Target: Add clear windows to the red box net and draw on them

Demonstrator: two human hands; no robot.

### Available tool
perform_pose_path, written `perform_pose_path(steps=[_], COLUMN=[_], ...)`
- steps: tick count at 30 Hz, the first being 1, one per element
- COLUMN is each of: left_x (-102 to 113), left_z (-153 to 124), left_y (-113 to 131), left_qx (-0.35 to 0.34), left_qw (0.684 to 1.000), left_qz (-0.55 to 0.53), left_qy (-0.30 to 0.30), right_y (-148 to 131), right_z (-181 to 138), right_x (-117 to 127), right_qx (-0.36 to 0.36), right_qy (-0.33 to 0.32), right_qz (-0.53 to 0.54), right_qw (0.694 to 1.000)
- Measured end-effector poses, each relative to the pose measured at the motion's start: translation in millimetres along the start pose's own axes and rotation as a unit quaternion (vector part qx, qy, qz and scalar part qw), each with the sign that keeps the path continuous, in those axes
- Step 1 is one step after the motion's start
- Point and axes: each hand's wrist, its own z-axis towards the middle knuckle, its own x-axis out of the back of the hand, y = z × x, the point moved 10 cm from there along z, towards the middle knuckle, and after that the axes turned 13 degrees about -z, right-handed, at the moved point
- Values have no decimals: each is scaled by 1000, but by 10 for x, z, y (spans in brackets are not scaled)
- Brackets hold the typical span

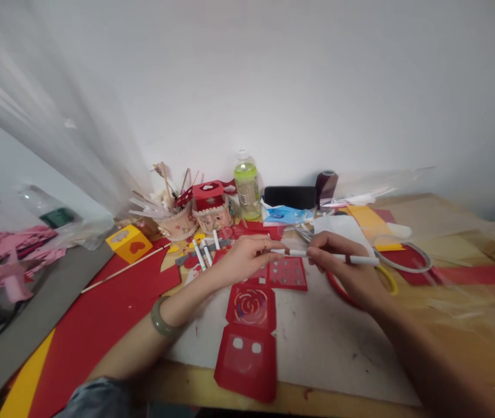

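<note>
A slim white marker (362,259) lies almost level across the gap between my two hands. My right hand (338,261) is closed in a pinch around its middle, with the back end sticking out to the right. My left hand (247,258) pinches the white front end, which looks like the cap; whether cap and barrel are joined cannot be made out. Beneath the hands lies a red card cut-out (249,366) of linked square panels, with a coloured spiral and two white patches. My left forearm and hand hide part of its upper panels.
More white markers (199,254) lie left of the cut-out. Behind stand decorated pots (212,216), a green-liquid bottle (247,188), a blue wipes pack (286,215) and a dark phone-like slab (291,197). A yellow box (129,244) sits left; red-and-yellow-handled scissors (387,280) lie under my right hand.
</note>
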Motion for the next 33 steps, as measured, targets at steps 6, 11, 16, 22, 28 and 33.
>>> perform_pose_path(steps=[6,11,16,22,28,33], left_x=[54,171,291,313,493,436], left_z=[-9,-109,-203,-352,-395,-316], left_y=[340,747,681,431,470,547], left_qx=[-71,-145,-54,64,61,74], left_qw=[996,984,996,976,954,962], left_qz=[61,106,62,-202,-294,-263], left_qy=[-14,-11,-28,-50,-12,-7], right_y=[-55,-210,-262,-467,-643,-802], right_z=[38,93,105,86,179,328], right_x=[7,9,-65,-519,-560,-547], right_qx=[5,2,-6,-22,-35,-43], right_qy=[-1,-55,-57,-199,-196,-109], right_qz=[129,139,73,203,133,162], right_qw=[992,989,996,958,971,980])
